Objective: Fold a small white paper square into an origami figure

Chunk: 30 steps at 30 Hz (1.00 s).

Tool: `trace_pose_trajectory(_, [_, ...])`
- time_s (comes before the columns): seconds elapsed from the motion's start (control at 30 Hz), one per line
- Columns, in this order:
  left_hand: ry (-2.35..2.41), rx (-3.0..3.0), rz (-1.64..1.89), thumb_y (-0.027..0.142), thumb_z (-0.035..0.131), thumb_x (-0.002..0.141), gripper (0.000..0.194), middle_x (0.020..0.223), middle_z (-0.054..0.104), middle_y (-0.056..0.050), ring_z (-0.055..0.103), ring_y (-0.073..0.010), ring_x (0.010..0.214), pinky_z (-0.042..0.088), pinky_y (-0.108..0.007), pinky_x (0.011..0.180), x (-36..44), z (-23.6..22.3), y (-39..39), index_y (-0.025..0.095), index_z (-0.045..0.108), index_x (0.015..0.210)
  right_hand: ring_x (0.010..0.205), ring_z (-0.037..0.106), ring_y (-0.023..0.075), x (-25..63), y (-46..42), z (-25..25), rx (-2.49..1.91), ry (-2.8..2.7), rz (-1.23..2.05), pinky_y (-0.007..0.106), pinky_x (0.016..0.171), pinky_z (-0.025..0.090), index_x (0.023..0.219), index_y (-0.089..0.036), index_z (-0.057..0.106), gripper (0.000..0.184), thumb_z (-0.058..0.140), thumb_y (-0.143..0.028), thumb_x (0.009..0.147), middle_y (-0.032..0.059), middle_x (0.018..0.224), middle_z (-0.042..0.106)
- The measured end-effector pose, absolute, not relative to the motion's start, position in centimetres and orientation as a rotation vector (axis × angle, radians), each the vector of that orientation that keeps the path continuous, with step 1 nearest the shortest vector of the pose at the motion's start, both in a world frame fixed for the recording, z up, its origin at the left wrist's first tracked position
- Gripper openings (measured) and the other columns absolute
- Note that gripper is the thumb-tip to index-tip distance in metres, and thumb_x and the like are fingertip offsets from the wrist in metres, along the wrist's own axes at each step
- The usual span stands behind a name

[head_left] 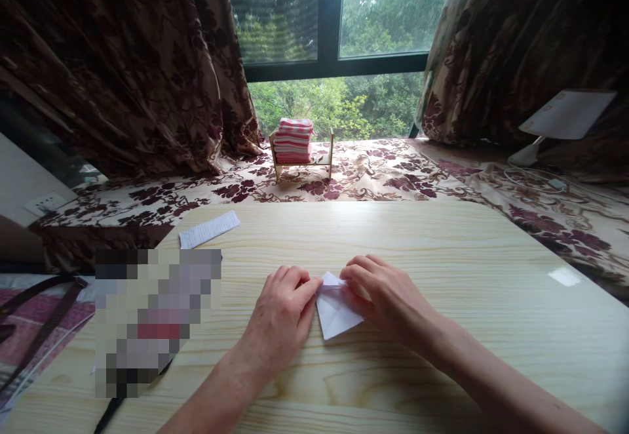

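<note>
A small folded sheet of white paper [337, 316] lies on the wooden table between my hands, with creases and a pointed top showing. My left hand [287, 306] is closed at its left edge, thumb and fingers pinching the paper near the upper fold. On the opposite side, my right hand [381, 290] bends its fingers over the right edge and upper fold, covering part of the sheet. The right fingertips are partly hidden behind the hand.
A paper strip with writing [209, 229] lies at the table's far left, above a pixelated patch with a black cable. Beyond the table [442, 237], a small rack [331, 152] holds folded red-and-white cloths [293, 142]. A white lamp [565, 116] stands right.
</note>
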State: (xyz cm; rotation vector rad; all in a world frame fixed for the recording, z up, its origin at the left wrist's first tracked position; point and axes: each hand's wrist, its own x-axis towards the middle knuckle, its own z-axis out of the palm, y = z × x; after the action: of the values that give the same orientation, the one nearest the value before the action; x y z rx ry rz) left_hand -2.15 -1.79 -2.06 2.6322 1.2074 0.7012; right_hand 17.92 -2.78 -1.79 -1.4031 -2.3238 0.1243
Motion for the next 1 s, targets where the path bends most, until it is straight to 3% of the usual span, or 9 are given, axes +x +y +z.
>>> trace_pose_trajectory(0.43, [1.269,2.451,0.753,0.016,0.05,0.084,0.02,0.086,0.064,-0.003,0.055,-0.019,0.087,0.043,-0.035,0.08,-0.9,-1.3,-1.4,0.02,0.066,0.095,0.086,0.053,0.0182,17.2,-2.7,-1.8,-1.569,-2.222,0.247,0.027,0.068,0.041,0.088,-0.018,0.062,0.012,0.053,-0.025,0.086,0.0059,0.091,0.061])
trace_pose_trajectory(0.53, [1.356,2.43,0.655,0.019,0.055,0.081,0.017,0.08,0.065,-0.003,0.057,-0.0191,0.081,0.043,-0.033,0.077,-0.3,-0.5,-0.8,0.019,0.065,0.094,0.084,0.055,0.018,17.1,-2.7,-1.6,-1.63,-2.208,0.265,0.027,0.066,0.039,0.089,-0.018,0.062,0.012,0.053,-0.025,0.086,0.0055,0.09,0.061])
trace_pose_trajectory(0.7, [1.459,2.435,0.421,0.022,0.055,0.078,0.011,0.07,0.066,-0.002,0.058,-0.0183,0.071,0.04,-0.029,0.067,1.1,0.7,0.1,0.02,0.065,0.074,0.079,0.055,0.0165,17.4,-2.8,-1.8,-1.666,-2.191,0.277,0.026,0.064,0.037,0.087,-0.019,0.062,0.013,0.053,-0.027,0.086,0.004,0.088,0.061])
trace_pose_trajectory(1.0, [1.612,2.436,0.306,0.028,0.052,0.077,0.015,0.071,0.067,-0.002,0.058,-0.0179,0.069,0.035,-0.028,0.063,2.3,0.9,0.4,0.022,0.062,0.068,0.077,0.053,0.0163,17.9,-2.7,-1.8,-1.642,-2.192,0.338,0.025,0.062,0.034,0.084,-0.018,0.062,0.011,0.056,-0.027,0.083,0.0029,0.083,0.06])
